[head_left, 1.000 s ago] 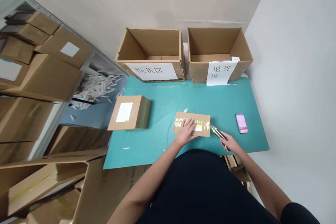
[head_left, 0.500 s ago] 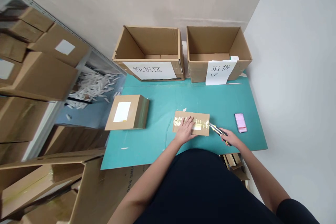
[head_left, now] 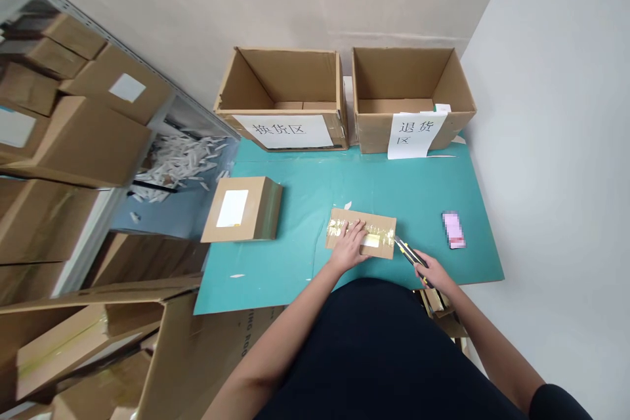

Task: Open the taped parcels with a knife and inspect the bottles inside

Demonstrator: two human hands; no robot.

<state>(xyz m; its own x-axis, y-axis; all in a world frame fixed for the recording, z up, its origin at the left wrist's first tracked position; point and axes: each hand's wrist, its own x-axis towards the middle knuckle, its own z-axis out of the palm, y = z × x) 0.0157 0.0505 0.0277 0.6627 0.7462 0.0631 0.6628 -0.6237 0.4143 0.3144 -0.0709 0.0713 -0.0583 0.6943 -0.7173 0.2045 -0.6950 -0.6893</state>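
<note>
A small cardboard box (head_left: 386, 226) with shiny tape and a white label lies on the green tabletop (head_left: 315, 177) near its front edge. My left hand (head_left: 348, 248) rests on top of it, fingers spread flat and the thumb by the near side. In my right hand (head_left: 433, 272) is a utility knife (head_left: 407, 252), gripped by its black and yellow handle. The knife's tip is at the right end of the box, by the end of the tape; whether the blade touches it cannot be made out.
Two open cartons with paper signs, one on the left (head_left: 226, 111) and one on the right (head_left: 367, 134), stand at the back. A larger labelled box (head_left: 251, 210) sits at left, a phone (head_left: 453, 230) at right. Stacked boxes (head_left: 93, 138) fill the left side; a wall bounds the right.
The small box has turned slightly, its right end coming nearer to me. My right hand and the knife have shifted a little toward my body. The left hand stays on the box.
</note>
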